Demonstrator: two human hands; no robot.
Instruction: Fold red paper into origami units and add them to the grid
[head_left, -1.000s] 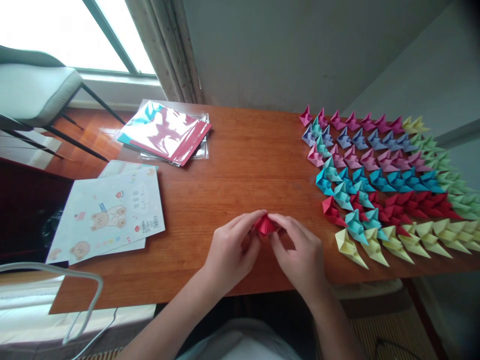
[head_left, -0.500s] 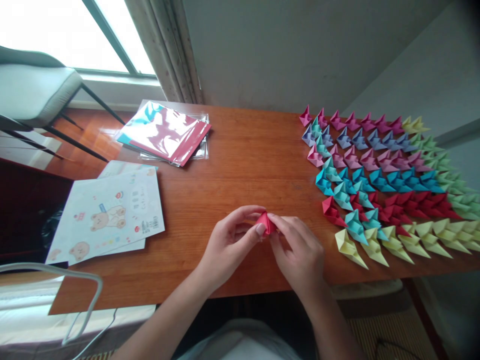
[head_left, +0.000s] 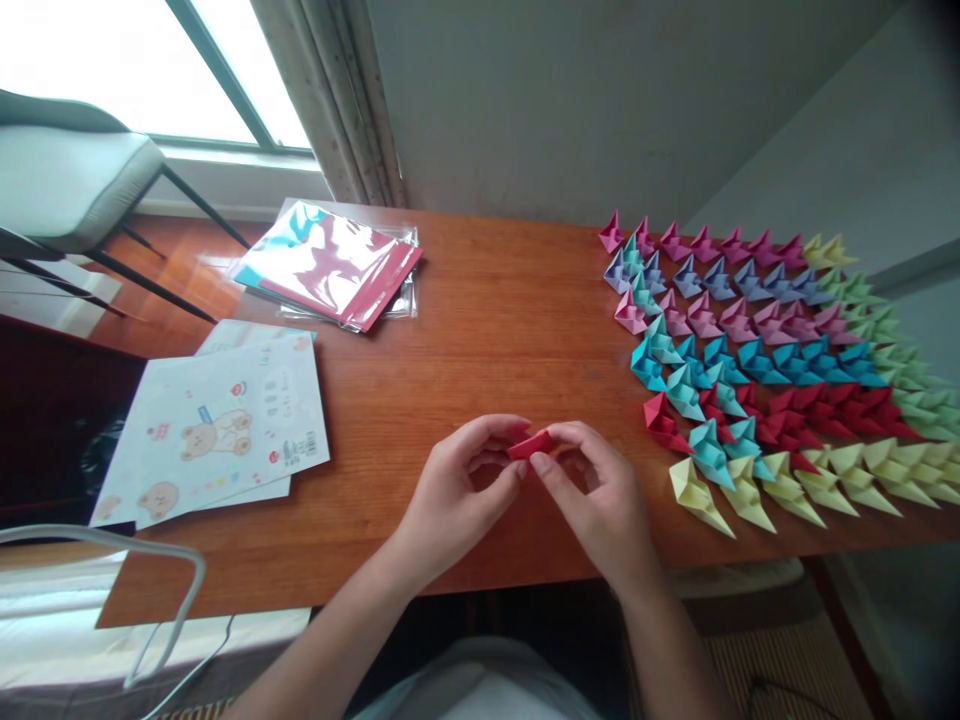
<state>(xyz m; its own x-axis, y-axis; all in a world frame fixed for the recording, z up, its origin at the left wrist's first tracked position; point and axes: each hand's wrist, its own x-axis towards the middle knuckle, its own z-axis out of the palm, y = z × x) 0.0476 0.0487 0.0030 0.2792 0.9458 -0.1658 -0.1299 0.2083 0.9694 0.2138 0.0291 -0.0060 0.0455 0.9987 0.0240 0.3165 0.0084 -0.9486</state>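
Observation:
Between my fingertips, just above the wooden table (head_left: 480,350), is a small folded piece of red paper (head_left: 530,445). My left hand (head_left: 465,490) pinches its left end between thumb and fingers. From the other side, my right hand (head_left: 596,490) grips it with the thumb at the near edge and the index finger at the far edge. To the right stand rows of folded paper boats in several colours; the closest to my right hand are a red paper boat (head_left: 664,423) and a pale yellow paper boat (head_left: 699,495).
Glossy packs of coloured paper (head_left: 330,262) lie at the back left. Nearer, white sheets with a bear print (head_left: 225,430) overlap the table's left edge. A grey chair (head_left: 82,180) stands by the window, and a white tube frame (head_left: 191,590) is at lower left.
The red paper has turned from an upright point to a flatter, slanted position. My right thumb has come round to its near side, and my right index finger has moved to the far side.

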